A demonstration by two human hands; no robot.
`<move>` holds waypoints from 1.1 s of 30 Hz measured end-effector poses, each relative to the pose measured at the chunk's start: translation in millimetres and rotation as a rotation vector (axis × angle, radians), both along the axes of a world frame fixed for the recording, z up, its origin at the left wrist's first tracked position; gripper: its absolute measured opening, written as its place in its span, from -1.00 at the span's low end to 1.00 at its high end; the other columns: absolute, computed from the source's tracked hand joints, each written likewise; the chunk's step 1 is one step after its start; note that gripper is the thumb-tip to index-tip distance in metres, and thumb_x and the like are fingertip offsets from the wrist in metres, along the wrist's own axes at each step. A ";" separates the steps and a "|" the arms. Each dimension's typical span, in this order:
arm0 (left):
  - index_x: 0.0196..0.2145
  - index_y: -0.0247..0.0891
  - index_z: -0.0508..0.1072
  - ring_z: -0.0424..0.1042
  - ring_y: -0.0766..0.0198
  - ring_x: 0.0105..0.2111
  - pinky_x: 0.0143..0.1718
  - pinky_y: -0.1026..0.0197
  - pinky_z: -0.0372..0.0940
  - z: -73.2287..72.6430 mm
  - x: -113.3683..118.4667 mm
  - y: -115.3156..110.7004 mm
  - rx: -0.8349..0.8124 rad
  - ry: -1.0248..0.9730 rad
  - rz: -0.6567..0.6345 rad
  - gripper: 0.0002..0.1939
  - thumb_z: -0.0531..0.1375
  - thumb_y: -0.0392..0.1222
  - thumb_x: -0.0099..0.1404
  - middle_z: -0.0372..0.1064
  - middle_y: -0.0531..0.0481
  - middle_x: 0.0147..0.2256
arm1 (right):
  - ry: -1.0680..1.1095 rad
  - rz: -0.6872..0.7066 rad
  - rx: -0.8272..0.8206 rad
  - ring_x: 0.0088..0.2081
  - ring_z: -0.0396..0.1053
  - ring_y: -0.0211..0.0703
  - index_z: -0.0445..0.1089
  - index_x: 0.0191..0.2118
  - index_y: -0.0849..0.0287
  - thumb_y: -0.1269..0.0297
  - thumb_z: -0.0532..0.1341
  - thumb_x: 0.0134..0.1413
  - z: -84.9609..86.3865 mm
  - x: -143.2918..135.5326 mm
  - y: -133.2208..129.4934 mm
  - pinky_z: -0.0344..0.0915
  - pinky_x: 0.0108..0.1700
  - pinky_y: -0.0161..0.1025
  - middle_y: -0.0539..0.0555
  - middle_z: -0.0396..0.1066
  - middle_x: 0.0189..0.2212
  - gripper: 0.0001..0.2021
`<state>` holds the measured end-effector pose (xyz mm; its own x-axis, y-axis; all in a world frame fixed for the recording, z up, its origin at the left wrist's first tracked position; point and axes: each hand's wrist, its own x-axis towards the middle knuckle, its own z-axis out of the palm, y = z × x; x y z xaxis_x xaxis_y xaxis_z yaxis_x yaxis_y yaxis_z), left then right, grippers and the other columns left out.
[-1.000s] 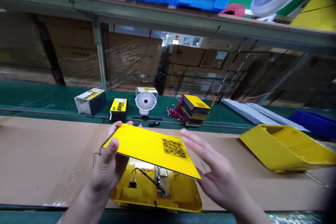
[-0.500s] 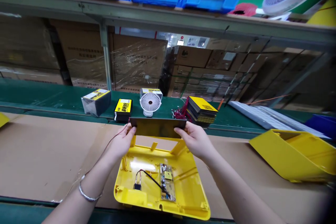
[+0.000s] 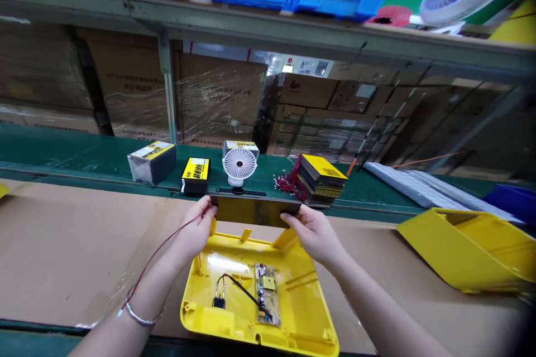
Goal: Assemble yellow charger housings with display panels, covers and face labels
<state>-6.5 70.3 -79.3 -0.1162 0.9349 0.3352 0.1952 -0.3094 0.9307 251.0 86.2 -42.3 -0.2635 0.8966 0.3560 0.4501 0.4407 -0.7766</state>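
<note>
A flat panel [image 3: 255, 211] with a dark underside stands on edge over the far rim of an open yellow plastic housing [image 3: 293, 312]. My left hand [image 3: 193, 230] grips the panel's left end and my right hand [image 3: 315, 231] grips its right end. A thin red wire [image 3: 157, 254] trails from the left end down past my left wrist. Inside the housing lie a small circuit board [image 3: 267, 301] and a black lead running to a small black part [image 3: 219, 300].
A cardboard sheet [image 3: 71, 251] covers the bench. Behind it, on the green belt [image 3: 62, 153], stand a wrapped box [image 3: 151, 162], a small black-and-yellow box [image 3: 195, 174], a small white fan [image 3: 239, 166] and a stack of yellow panels [image 3: 321, 178]. Another yellow housing [image 3: 473, 251] lies at right.
The panel went from lying flat, yellow face up, above the housing to standing on edge at the housing's far rim, dark side toward me. Both hands moved forward to grip its ends.
</note>
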 end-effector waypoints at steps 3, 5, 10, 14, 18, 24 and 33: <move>-0.34 -0.24 0.38 0.34 0.26 -0.30 -0.23 0.27 0.22 -0.7 -2.3 -0.1 0.004 0.047 0.005 -0.80 0.05 -0.10 0.23 0.39 0.03 -0.35 | -0.139 -0.041 -0.036 -0.17 0.41 -0.06 0.40 -0.19 0.17 0.21 0.11 0.09 0.9 5.6 2.5 0.31 -0.09 -0.15 0.06 0.49 -0.22 -0.77; -0.37 -0.25 0.39 0.34 0.26 -0.33 -0.26 0.27 0.21 -1.3 -3.8 0.7 -0.008 0.082 0.024 -0.82 0.07 -0.12 0.21 0.38 0.04 -0.38 | -0.335 -0.062 -0.065 -0.21 0.43 -0.06 0.44 -0.26 0.15 0.24 0.10 0.08 3.9 11.4 4.8 0.33 -0.15 -0.17 0.05 0.50 -0.25 -0.80; -0.41 -0.23 0.46 0.37 0.24 -0.38 -0.33 0.27 0.19 2.6 -5.6 0.6 -0.041 0.194 0.015 -0.85 0.11 -0.17 0.17 0.43 0.05 -0.42 | -0.568 -0.133 -0.022 -0.26 0.44 -0.01 0.45 -0.19 0.15 0.23 0.13 0.06 6.2 16.2 2.7 0.35 -0.26 -0.14 0.11 0.50 -0.28 -0.76; -0.35 -0.19 0.46 0.39 0.25 -0.36 -0.31 0.27 0.21 9.1 1.2 -4.1 0.000 0.237 -0.014 -0.83 0.07 -0.23 0.19 0.44 0.07 -0.39 | -0.557 -0.229 0.611 0.10 0.18 0.05 -0.01 0.22 0.21 0.15 0.19 0.04 7.4 -10.0 -8.9 0.17 0.09 0.01 0.24 0.18 0.12 -0.35; -0.20 -0.16 0.45 0.41 0.25 -0.23 -0.17 0.26 0.25 8.3 8.7 -7.3 0.044 0.237 -0.060 -0.72 0.03 -0.32 0.18 0.46 0.06 -0.24 | -0.955 -0.051 0.725 0.07 0.18 0.10 -0.06 0.25 0.25 0.43 0.09 0.09 2.4 -46.0 -14.2 -0.03 0.16 0.14 0.26 0.25 0.05 -0.41; -0.24 -0.18 0.48 0.40 0.20 -0.16 -0.06 0.15 0.24 -1.3 4.3 -7.5 0.007 0.216 -0.042 -0.71 0.04 -0.33 0.15 0.46 0.00 -0.21 | -1.075 0.172 0.422 -0.17 0.34 -0.14 0.11 0.18 0.09 0.43 0.04 0.12 3.0 -58.4 -0.9 0.22 -0.13 -0.23 0.11 0.41 -0.18 -0.52; -0.22 -0.31 0.43 0.42 0.20 -0.16 -0.05 0.15 0.29 9.4 2.8 -7.8 -0.164 0.047 -0.156 -0.71 0.06 -0.27 0.10 0.45 -0.12 -0.18 | -1.166 0.026 0.369 -0.37 0.39 -0.06 0.45 -0.42 0.22 0.14 0.02 0.14 24.2 -60.1 0.1 0.15 -0.39 -0.24 0.14 0.42 -0.42 -0.66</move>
